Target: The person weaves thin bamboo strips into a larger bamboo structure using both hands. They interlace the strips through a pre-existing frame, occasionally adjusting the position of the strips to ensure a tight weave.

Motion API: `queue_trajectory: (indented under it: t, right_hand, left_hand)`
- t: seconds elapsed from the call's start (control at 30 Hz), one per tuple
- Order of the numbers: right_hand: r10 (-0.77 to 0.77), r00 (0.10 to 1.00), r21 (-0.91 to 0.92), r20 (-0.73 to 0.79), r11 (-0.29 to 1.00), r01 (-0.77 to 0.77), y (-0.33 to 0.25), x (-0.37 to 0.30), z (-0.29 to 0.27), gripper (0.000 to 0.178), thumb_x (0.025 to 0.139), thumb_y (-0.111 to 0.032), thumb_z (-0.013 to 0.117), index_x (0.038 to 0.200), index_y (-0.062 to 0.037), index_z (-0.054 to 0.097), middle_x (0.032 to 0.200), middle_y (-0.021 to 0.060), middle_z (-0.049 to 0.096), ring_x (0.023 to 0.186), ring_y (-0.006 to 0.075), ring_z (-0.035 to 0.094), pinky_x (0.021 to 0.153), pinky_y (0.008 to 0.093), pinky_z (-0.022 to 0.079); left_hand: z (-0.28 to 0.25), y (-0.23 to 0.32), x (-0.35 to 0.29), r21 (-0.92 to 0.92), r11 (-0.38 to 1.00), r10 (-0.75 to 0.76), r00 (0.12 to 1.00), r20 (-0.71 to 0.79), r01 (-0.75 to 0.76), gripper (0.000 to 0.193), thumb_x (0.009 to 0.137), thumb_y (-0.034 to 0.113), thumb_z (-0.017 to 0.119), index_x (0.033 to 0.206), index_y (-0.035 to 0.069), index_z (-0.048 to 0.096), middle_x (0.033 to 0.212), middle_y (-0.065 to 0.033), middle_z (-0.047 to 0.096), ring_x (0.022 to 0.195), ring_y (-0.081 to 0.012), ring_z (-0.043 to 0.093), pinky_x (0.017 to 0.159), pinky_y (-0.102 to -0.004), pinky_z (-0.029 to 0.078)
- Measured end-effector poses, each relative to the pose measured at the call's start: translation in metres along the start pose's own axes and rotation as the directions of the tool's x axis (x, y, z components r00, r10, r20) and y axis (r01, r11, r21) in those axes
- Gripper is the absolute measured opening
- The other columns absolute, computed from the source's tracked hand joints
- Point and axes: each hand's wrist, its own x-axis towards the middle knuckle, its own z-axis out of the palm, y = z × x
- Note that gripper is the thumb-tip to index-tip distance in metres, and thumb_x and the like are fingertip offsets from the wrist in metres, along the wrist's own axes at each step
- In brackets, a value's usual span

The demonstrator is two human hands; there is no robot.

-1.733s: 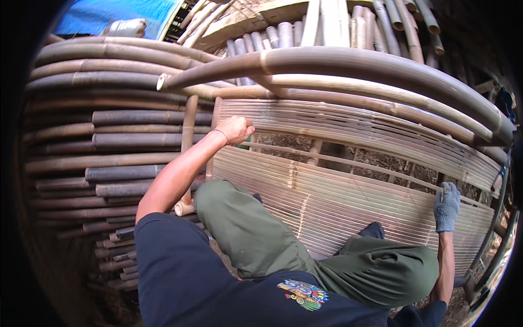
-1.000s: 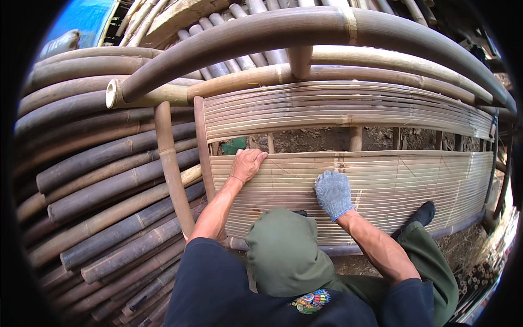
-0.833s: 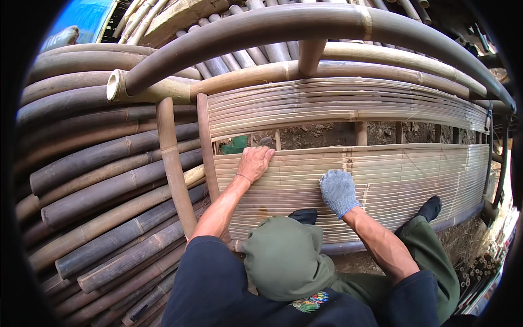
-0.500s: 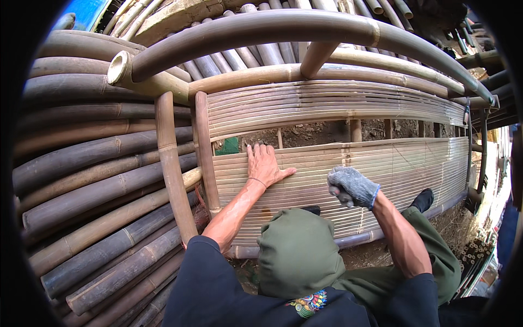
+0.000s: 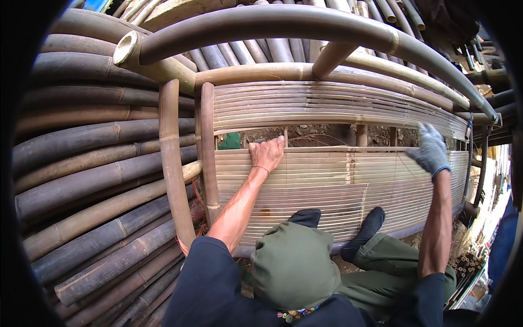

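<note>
A bamboo bench seat of thin pale slats (image 5: 305,191) spreads in front of me, with a long open gap between its near and far bands of slats. My bare left hand (image 5: 268,155) is closed over the edge slat (image 5: 321,149) at the gap's left part, fingers curled down into it. Farther right, my right hand (image 5: 430,150), in a grey knit glove, lies over the same edge with its fingers stretched toward the far band. Its thumb points left along the near slats. Two dark-socked feet (image 5: 366,231) rest at the near side of the slats.
A thick curved bamboo rail (image 5: 261,26) arches over the far side. Upright bamboo posts (image 5: 170,158) stand left of the seat. Stacked dark bamboo poles (image 5: 92,188) fill the left side, and more poles (image 5: 278,50) lie beyond. Soil and a green scrap (image 5: 231,140) show through the gap.
My left hand has gone from lying flat on the slats to curling over the edge. My gloved right hand has moved right and away, its fist opening. One foot has shifted left.
</note>
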Motion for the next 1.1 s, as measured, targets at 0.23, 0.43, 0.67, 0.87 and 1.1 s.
queue_trajectory:
  t: [0.23, 0.43, 0.67, 0.87, 1.1]
  right_hand:
    - [-0.591, 0.744, 0.412, -0.312, 0.622, 0.666, -0.252, 0.009, 0.048, 0.072, 0.077, -0.029, 0.075, 0.138, -0.0055, 0.045, 0.128, 0.0213, 0.057, 0.120, 0.0357, 0.053, 0.106, 0.0465, 0.039]
    - [-0.426, 0.892, 0.987, 0.150, 0.118, -0.109, -0.162, 0.007, 0.032, 0.029, 0.094, -0.025, 0.063, 0.106, 0.0009, 0.070, 0.098, 0.0104, 0.066, 0.077, 0.0156, 0.066, 0.055, 0.0290, 0.058]
    - [-0.112, 0.962, 0.239, -0.247, 0.956, 0.173, -0.144, 0.031, 0.110, 0.023, 0.089, -0.032, 0.061, 0.080, -0.0114, 0.068, 0.076, 0.0103, 0.067, 0.074, 0.0281, 0.068, 0.068, 0.0420, 0.052]
    - [-0.498, 0.867, 0.716, 0.026, 0.614, 0.331, -0.285, 0.090, 0.218, 0.021, 0.081, -0.019, 0.057, 0.083, -0.0026, 0.071, 0.084, 0.0236, 0.068, 0.078, 0.0423, 0.066, 0.066, 0.0467, 0.053]
    - [-0.683, 0.730, 0.673, -0.024, 0.530, 0.517, -0.286, 0.076, 0.166, 0.025, 0.081, -0.022, 0.060, 0.093, -0.0019, 0.069, 0.091, 0.0246, 0.067, 0.084, 0.0383, 0.066, 0.074, 0.0463, 0.052]
  left_hand:
    - [0.018, -0.010, -0.013, -0.006, 0.967, 0.252, 0.956, -0.148, -0.256, 0.045, 0.103, 0.035, 0.034, 0.081, 0.010, 0.065, 0.071, -0.0120, 0.067, 0.074, -0.0332, 0.063, 0.088, -0.0488, 0.036]
    - [0.009, -0.022, -0.003, 0.009, 0.998, -0.057, 0.996, 0.074, 0.056, 0.036, 0.098, 0.029, 0.039, 0.094, 0.006, 0.067, 0.084, -0.0213, 0.070, 0.083, -0.0395, 0.066, 0.089, -0.0517, 0.036]
    - [0.008, -0.033, 0.034, -0.090, 0.976, -0.158, 0.927, 0.341, 0.199, 0.031, 0.088, 0.021, 0.051, 0.113, 0.007, 0.062, 0.111, -0.0203, 0.068, 0.109, -0.0378, 0.062, 0.091, -0.0542, 0.037]
    - [0.012, 0.025, 0.038, -0.074, 0.991, -0.073, 0.911, 0.405, 0.113, 0.044, 0.088, 0.035, 0.050, 0.125, 0.015, 0.063, 0.113, -0.0198, 0.068, 0.112, -0.0378, 0.060, 0.095, -0.0467, 0.041]
    - [-0.011, -0.007, 0.017, -0.114, 0.962, -0.207, 0.934, 0.290, 0.248, 0.034, 0.085, 0.039, 0.060, 0.106, 0.015, 0.073, 0.118, -0.0203, 0.062, 0.115, -0.0388, 0.056, 0.099, -0.0448, 0.039]
